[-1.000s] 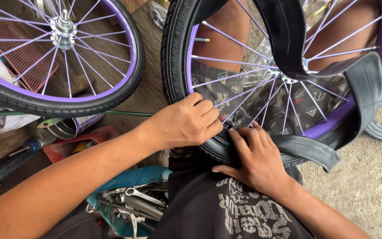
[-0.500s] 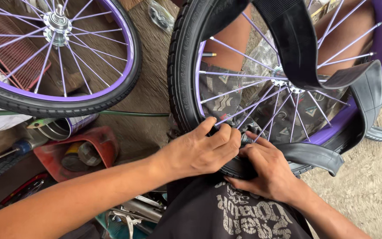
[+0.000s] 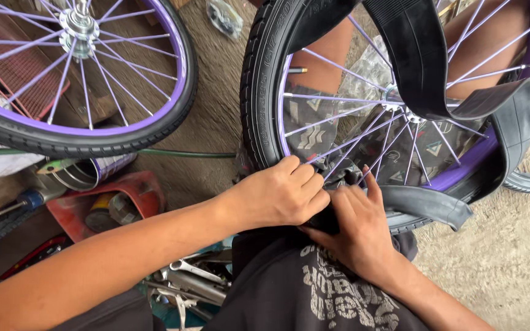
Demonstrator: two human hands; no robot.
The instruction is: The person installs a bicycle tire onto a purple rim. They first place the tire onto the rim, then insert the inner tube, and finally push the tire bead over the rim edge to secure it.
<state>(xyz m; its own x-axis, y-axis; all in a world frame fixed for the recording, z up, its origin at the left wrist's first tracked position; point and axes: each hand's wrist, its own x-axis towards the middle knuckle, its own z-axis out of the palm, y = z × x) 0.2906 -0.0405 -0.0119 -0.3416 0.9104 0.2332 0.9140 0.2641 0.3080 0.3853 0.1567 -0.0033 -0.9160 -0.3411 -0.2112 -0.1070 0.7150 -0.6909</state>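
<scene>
The left hand and right hand cover the tyre where they press, so the fingertips and the rim there stay hidden. The wheel and second wheel run off the top edge. The tools are half covered by the forearm.

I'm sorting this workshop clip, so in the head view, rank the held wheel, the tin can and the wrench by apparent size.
1. Held wheel, cropped by the frame
2. Tin can
3. Wrench, partly hidden, so its place below the can is unsure
</scene>
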